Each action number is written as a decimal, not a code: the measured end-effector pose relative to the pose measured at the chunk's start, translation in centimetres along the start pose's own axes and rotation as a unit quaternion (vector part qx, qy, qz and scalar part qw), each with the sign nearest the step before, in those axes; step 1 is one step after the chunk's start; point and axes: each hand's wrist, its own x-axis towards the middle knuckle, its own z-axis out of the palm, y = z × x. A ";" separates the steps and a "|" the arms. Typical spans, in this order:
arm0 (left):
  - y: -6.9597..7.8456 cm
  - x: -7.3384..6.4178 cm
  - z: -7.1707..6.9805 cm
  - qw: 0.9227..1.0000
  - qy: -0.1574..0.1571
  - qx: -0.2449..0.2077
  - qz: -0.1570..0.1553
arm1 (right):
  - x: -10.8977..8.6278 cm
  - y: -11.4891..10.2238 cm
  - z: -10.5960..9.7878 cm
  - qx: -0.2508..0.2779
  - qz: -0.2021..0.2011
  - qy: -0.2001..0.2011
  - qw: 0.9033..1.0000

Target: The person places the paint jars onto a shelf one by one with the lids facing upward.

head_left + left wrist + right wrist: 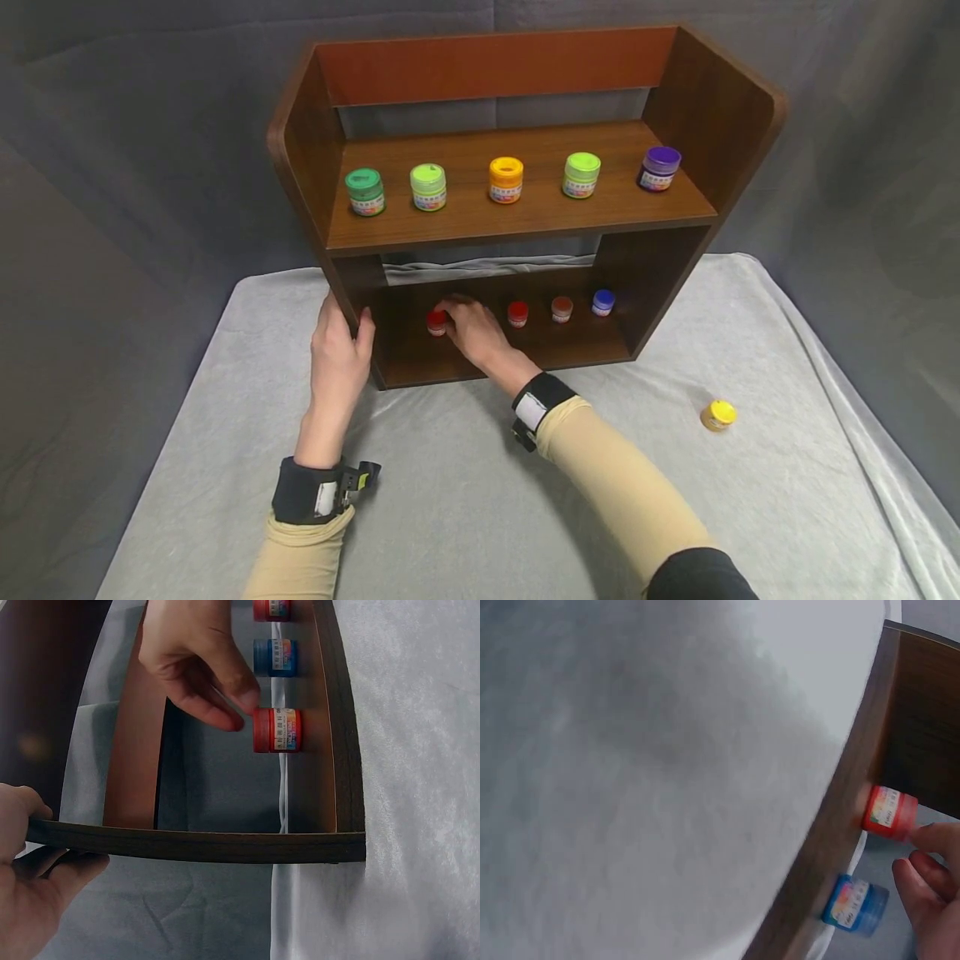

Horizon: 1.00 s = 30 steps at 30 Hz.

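Observation:
My left hand (pixel 337 350) grips the left side panel (pixel 195 846) of a brown wooden shelf (pixel 427 232), thumb on one face and fingers on the other. In the lower compartment, my right hand (pixel 478 333) is at a red paint jar (pixel 437 325) near the left end. Its fingertips are right at the red lid, and the jar stands upright on the bottom board. A blue paint jar (pixel 276 658) stands beside that jar, hidden behind my right hand in the head view. Farther right are another red jar (pixel 517 314), a brown jar (pixel 562 310) and a dark blue jar (pixel 603 302).
On the upper board stand a dark green jar (pixel 366 193), two light green jars (pixel 429 188), an orange jar (pixel 506 181) and a purple jar (pixel 658 170). A yellow jar (pixel 718 415) sits on the grey cloth (pixel 450 483) at right. Dark curtains hang behind.

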 end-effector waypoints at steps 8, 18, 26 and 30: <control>0.2 0.0 0.0 1.000 0.010 -0.001 0.003 | -0.9 0.5 -2.0 0.015 -0.009 0.014 1.000; 0.2 0.0 0.1 1.000 0.012 -0.003 0.002 | -3.1 1.9 -5.2 0.043 -0.013 -0.047 0.998; 0.0 0.1 0.1 1.000 0.007 -0.003 -0.003 | -6.0 3.9 -7.6 0.062 -0.012 -0.065 0.996; 0.0 0.1 0.2 1.000 0.008 0.000 -0.004 | -7.5 5.1 -8.6 0.058 -0.005 -0.057 0.997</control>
